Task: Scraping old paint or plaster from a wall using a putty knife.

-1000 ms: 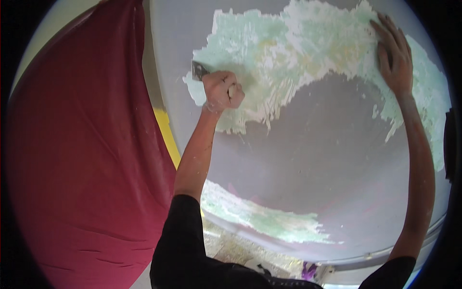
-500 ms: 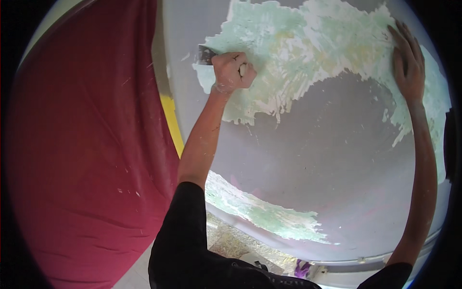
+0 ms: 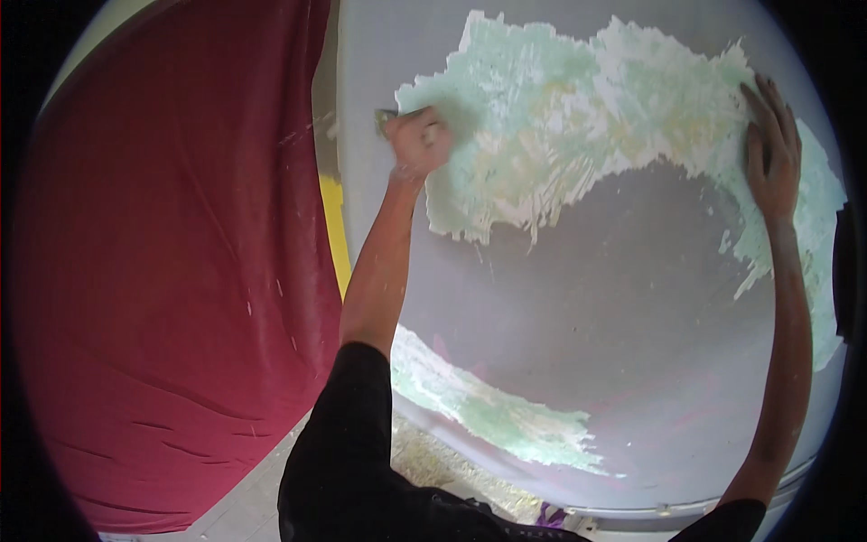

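My left hand [image 3: 419,143] is closed round the pale handle of a putty knife [image 3: 384,121]; its short blade juts out to the left, at the left edge of a patch of pale green and white filler [image 3: 515,86]. The hand is slightly blurred. Under the filler lies a large curved grey panel [image 3: 587,262]. My right hand [image 3: 774,154] rests on the filler at the far right, fingers stretched out, holding nothing. Near the panel's lower left edge runs a second strip of filler [image 3: 492,415].
Dark red cloth [image 3: 181,271] covers a big area on the left. Yellow tape [image 3: 334,226] shows between cloth and panel. Below the panel are a dusty floor [image 3: 433,461] and a small purple thing [image 3: 549,515]. A dark object [image 3: 844,271] stands at the right rim.
My left hand has moved left with the putty knife, and bare grey panel now shows where filler lay at the patch's left edge. My right hand stays on the panel. The view has shifted slightly.
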`<state>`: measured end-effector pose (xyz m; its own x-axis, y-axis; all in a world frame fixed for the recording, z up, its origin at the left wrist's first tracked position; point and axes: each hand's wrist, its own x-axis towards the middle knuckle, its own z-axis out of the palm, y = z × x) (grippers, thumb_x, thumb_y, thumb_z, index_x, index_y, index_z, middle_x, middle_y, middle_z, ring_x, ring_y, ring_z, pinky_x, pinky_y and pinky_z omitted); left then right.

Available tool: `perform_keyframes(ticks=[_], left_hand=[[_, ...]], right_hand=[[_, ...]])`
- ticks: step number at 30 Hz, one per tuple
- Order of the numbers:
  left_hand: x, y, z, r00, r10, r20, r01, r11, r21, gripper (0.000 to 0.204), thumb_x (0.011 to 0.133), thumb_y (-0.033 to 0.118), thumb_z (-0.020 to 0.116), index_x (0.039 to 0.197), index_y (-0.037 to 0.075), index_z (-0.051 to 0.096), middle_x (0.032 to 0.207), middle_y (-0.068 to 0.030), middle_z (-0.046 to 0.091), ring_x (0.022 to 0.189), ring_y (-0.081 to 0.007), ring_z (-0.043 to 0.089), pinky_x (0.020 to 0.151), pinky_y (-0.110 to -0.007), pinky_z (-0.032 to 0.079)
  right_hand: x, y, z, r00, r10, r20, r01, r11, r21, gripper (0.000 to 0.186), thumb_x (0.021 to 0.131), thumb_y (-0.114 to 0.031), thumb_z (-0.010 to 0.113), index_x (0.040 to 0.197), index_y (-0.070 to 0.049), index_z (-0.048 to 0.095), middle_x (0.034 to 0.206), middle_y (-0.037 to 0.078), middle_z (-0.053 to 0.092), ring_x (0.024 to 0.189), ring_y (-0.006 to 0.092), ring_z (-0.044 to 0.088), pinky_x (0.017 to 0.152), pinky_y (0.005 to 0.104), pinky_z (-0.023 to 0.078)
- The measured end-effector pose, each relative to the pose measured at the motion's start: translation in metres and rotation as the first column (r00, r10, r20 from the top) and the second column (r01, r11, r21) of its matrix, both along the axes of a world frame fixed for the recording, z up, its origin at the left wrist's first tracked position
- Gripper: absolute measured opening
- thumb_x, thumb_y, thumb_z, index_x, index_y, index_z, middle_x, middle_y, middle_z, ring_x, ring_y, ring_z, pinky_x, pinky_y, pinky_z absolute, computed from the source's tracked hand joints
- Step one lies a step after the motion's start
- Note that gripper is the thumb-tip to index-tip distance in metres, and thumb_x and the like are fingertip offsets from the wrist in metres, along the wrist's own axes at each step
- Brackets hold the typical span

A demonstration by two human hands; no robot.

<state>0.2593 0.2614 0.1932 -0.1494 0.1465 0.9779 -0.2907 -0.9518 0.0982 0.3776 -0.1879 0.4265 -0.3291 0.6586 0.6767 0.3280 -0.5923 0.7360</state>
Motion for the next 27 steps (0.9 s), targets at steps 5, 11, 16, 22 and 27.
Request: perform_keyframes(ticks=[5, 11, 16, 22, 27], left_hand=[[-0.030, -0.026, 0.015, 0.916, -0.353, 0.193, 0.326, 0.932, 0.158, 0.014, 0.067, 0.012, 0.058, 0.058, 0.006, 0.049, 0.052, -0.0109, 0.044, 0.044, -0.0265, 0.044, 0.046, -0.035, 0.038], [-0.015, -0.048, -0.002, 0.949, -0.165, 0.267, 0.211, 0.965, -0.154, 0.015, 0.071, 0.013, 0.059, 0.059, 0.008, 0.052, 0.055, -0.0072, 0.051, 0.046, -0.0197, 0.051, 0.048, -0.037, 0.040], [-0.037, -0.030, 0.008, 0.902, -0.370, 0.220, 0.346, 0.927, 0.142, 0.011, 0.068, 0.009, 0.059, 0.060, 0.007, 0.051, 0.055, -0.0110, 0.051, 0.045, -0.0247, 0.049, 0.046, -0.035, 0.038], [-0.015, -0.020, 0.013, 0.991, -0.113, 0.068, 0.107, 0.990, 0.087, 0.015, 0.067, 0.012, 0.055, 0.055, 0.005, 0.048, 0.049, -0.0099, 0.045, 0.041, -0.0213, 0.047, 0.044, -0.030, 0.034], [-0.008, -0.019, 0.006, 0.997, -0.024, 0.076, 0.021, 0.999, 0.035, 0.018, 0.063, 0.007, 0.057, 0.054, 0.004, 0.041, 0.051, -0.0049, 0.044, 0.046, -0.0165, 0.046, 0.048, -0.024, 0.037]], right_hand=[[-0.020, 0.008, 0.002, 1.000, 0.021, -0.020, -0.020, 0.999, 0.026, 0.041, 0.095, -0.010, 0.046, 0.134, -0.015, 0.058, 0.146, 0.005, 0.049, 0.141, 0.0255, 0.038, 0.117, 0.0447, 0.027], [-0.005, 0.008, 0.003, 0.999, -0.013, 0.036, 0.014, 1.000, -0.006, 0.040, 0.096, -0.008, 0.045, 0.133, -0.012, 0.058, 0.145, 0.007, 0.050, 0.140, 0.0271, 0.039, 0.115, 0.0464, 0.028], [-0.004, 0.005, -0.002, 1.000, 0.005, 0.003, -0.005, 1.000, -0.010, 0.039, 0.096, -0.009, 0.045, 0.133, -0.012, 0.058, 0.145, 0.006, 0.050, 0.139, 0.0268, 0.040, 0.115, 0.0468, 0.029], [-0.008, 0.006, 0.001, 1.000, 0.011, -0.020, -0.011, 1.000, 0.025, 0.040, 0.095, -0.007, 0.045, 0.133, -0.013, 0.059, 0.146, 0.006, 0.049, 0.139, 0.0269, 0.040, 0.116, 0.0463, 0.028], [-0.015, 0.004, -0.005, 0.999, 0.030, -0.045, -0.030, 1.000, -0.008, 0.041, 0.093, -0.007, 0.047, 0.131, -0.013, 0.060, 0.145, 0.007, 0.050, 0.139, 0.0281, 0.040, 0.116, 0.0466, 0.027]])
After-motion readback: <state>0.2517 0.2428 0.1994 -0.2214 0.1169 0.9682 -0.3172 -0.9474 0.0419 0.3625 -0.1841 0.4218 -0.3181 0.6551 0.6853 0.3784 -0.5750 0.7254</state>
